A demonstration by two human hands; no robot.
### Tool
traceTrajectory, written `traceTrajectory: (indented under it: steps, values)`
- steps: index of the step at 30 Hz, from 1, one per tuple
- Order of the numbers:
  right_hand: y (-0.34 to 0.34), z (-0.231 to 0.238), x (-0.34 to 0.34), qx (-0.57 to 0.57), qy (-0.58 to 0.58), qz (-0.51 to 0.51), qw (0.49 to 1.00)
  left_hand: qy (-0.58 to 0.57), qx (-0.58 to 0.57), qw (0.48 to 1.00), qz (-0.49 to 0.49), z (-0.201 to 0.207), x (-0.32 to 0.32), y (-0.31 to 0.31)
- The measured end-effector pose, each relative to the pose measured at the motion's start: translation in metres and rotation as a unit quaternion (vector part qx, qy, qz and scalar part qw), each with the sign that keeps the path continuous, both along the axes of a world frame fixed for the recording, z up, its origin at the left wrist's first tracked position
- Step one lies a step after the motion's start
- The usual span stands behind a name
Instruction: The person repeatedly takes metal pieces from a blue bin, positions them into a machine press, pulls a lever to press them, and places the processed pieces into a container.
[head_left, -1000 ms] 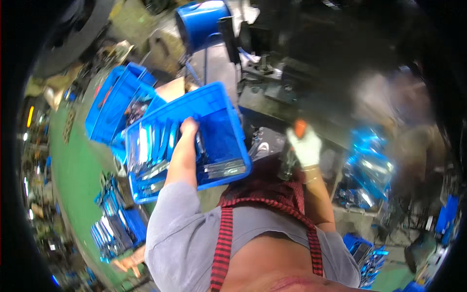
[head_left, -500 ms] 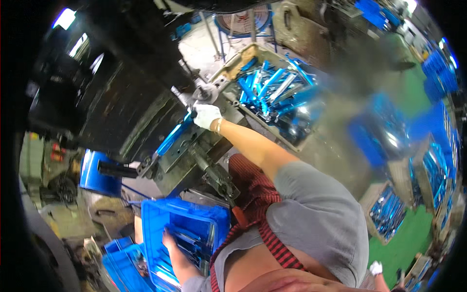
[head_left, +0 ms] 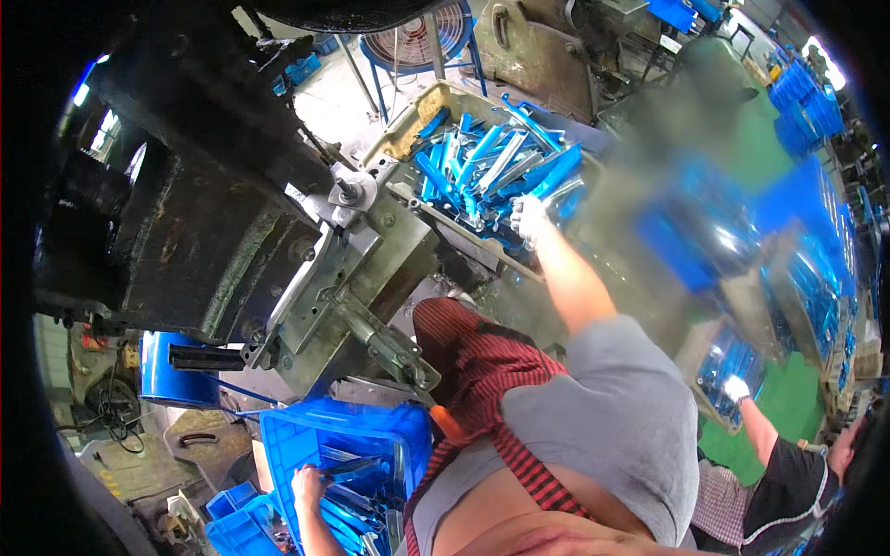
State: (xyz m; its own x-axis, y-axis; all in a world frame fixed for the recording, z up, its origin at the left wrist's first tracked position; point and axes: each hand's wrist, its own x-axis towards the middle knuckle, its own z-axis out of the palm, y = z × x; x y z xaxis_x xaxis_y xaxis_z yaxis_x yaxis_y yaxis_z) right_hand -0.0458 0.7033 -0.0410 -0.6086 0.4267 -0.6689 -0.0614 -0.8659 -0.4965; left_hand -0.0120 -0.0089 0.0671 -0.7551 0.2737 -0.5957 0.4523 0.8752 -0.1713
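Note:
My right hand (head_left: 529, 221), in a white glove, hangs over the near edge of a tray (head_left: 482, 248) heaped with blue and silver metal strips (head_left: 491, 162). Its fingers look slightly apart, with no strip visible between them. At the lower left, my bare left hand (head_left: 309, 486) is inside a blue plastic crate (head_left: 289, 435). Its fingers are curled at the end of a blue metal strip (head_left: 345, 471), among several others lying there. Between my hands stands the machine's metal fixture (head_left: 320, 301); no blue strip shows on it.
A dark machine body (head_left: 185, 213) fills the left. An orange-tipped handle (head_left: 447, 423) juts toward my apron. A fan (head_left: 415, 42) stands beyond the tray. At the right, another person's gloved hand (head_left: 736, 388) reaches to a tray of strips. Smaller blue bins (head_left: 243, 524) sit beside the crate.
My right hand has left the fixture and moved right to the tray; the blue strip is gone from the fixture. My left hand has shifted slightly in the crate. The other person has come further into view.

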Motion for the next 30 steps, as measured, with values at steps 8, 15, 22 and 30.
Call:
traceTrajectory:
  steps: [8, 15, 22, 30]
  values:
    - [-0.029, 0.006, 0.016, 0.531, -0.258, 0.313, 0.744, 0.001, 0.207, 0.975, 0.079, 0.104, 0.0, 0.011]
    - [-0.204, 0.118, 0.068, 0.773, 0.188, 0.356, 0.491, 0.224, 0.587, 0.732, 0.263, 0.183, -0.04, 0.031]
    - [-0.251, 0.145, 0.1, 0.786, 0.429, 0.376, 0.239, 0.055, 0.699, 0.506, 0.503, 0.051, -0.132, 0.101]
    - [-0.252, 0.16, 0.082, 0.797, 0.47, 0.339, 0.172, -0.146, 0.832, 0.06, 0.532, -0.006, -0.18, 0.256]
